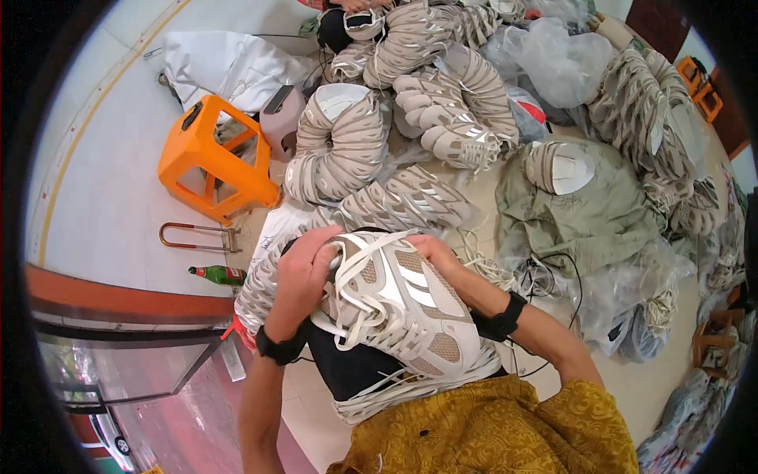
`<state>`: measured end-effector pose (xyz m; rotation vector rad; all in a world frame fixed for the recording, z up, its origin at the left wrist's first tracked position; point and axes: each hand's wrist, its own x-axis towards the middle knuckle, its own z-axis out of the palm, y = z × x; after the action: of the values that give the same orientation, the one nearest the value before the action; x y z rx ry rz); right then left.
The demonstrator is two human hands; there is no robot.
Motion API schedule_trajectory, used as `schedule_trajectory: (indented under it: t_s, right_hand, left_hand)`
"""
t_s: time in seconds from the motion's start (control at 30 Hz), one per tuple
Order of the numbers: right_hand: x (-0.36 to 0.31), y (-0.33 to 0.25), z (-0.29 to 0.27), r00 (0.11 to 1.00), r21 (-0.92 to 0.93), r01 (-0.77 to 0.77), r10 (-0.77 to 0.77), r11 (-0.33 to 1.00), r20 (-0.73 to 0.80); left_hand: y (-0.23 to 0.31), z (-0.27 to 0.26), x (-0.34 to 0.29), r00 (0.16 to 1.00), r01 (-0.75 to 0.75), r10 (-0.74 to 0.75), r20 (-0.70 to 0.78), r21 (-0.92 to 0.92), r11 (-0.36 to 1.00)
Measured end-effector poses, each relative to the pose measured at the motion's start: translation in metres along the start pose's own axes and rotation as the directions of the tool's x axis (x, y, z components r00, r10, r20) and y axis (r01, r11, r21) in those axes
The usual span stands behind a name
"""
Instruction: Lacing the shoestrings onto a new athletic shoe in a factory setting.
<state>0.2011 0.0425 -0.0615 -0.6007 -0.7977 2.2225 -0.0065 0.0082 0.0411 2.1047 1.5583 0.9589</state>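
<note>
Pale floor (316, 412); shoe (422, 288); labelled bottle (219, 274).

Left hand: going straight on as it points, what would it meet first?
Probably the nested row of beige shoes, past the white-laced beige shoe the left hand holds; depth unclear.

The shoe (450, 304) hides most fingers of the right hand (433, 253). At the shoe's collar, the fingertips of the left hand (300, 272) are obscured. Beneath the shoe, the white laces (426, 387) are partly covered. Well beyond the shoe, the upper edge cuts off a person (335, 33). Left of the shoe, print on the green bottle (219, 274) is too small to read.
</note>
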Motion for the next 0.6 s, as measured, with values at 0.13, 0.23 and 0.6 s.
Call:
schedule_trajectory:
  t_s: [0.13,0.23,0.6]
  right_hand:
    - [-0.022,-0.016,0.004,0.971,0.346,-0.099,0.166,0.933,-0.173]
    - [-0.020,-0.025,0.012,0.963,0.067,-0.261,0.265,0.963,-0.053]
    - [-0.026,-0.143,0.015,0.985,-0.417,0.173,-0.164,0.892,0.060]
  left_hand:
    - [0.002,0.006,0.005,0.985,0.168,-0.159,0.067,-0.143,0.975]
    - [0.003,0.022,0.006,0.989,0.137,-0.126,0.071,-0.174,0.975]
    - [0.019,0.003,0.074,1.000,0.003,-0.003,-0.001,-0.319,0.948]
